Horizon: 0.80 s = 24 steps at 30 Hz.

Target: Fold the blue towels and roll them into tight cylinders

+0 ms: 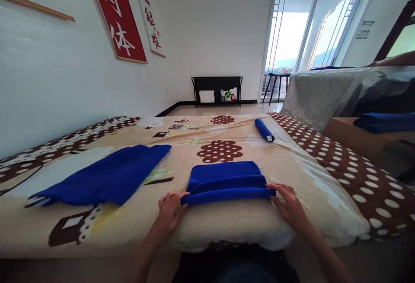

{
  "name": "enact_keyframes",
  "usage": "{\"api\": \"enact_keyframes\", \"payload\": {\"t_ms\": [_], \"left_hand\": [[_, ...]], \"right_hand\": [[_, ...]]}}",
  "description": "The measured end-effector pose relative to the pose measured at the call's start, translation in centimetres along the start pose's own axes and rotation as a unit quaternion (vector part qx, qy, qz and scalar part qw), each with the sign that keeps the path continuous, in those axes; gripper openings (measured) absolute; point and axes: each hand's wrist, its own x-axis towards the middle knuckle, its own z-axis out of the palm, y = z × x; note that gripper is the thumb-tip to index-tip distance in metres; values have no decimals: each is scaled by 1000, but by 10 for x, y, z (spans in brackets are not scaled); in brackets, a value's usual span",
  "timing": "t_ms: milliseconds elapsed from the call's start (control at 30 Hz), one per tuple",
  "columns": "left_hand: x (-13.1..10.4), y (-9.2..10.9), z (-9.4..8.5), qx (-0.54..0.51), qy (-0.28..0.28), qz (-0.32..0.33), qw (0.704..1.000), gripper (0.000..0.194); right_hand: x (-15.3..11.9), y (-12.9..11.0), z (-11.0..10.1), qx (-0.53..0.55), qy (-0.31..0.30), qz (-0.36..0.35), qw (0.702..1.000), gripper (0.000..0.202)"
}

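In front of me a blue towel (pixel 227 182) lies partly folded on the bed, its near edge turned up into a thick fold. My left hand (pixel 171 207) pinches the left end of that fold between thumb and fingers. At the opposite end, my right hand (pixel 287 205) grips the fold the same way. A second blue towel (pixel 106 177) is spread loosely to the left, with a pale tag at its near corner. Farther back on the right rests a tightly rolled blue towel (pixel 263 129) with a white label on its end.
A fleece blanket (pixel 181 149) with brown dotted borders covers the bed. Beyond it stand a black rack (pixel 217 85) and a black stool (pixel 277 85). At right, a plastic-covered table (pixel 311 88) has another person's arm (pixel 397 59) above it; blue cloths (pixel 385 123) lie on a cardboard box (pixel 346 138).
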Motion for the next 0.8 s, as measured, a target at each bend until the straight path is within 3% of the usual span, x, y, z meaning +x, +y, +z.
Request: {"api": "enact_keyframes", "payload": {"t_ms": [200, 333, 433, 533, 633, 700, 800], "left_hand": [[-4, 2, -5, -28, -24, -33, 999, 30], [3, 20, 7, 77, 33, -19, 996, 31], [13, 48, 21, 120, 61, 44, 990, 43], [26, 82, 34, 87, 11, 132, 987, 44], [39, 104, 42, 55, -24, 157, 986, 36], [43, 107, 44, 46, -32, 152, 987, 34], [43, 96, 44, 37, -27, 133, 990, 31]], "right_hand": [[5, -8, -8, 24, -44, 30, 998, 30], [13, -21, 10, -96, 35, 30, 994, 24], [20, -49, 26, -120, 82, -23, 989, 27], [29, -83, 38, -77, 9, -109, 991, 31], [36, -103, 46, -62, -55, -130, 988, 36], [38, -105, 49, -64, -67, -119, 988, 37], [39, -93, 49, -73, -75, -94, 990, 39]]}}
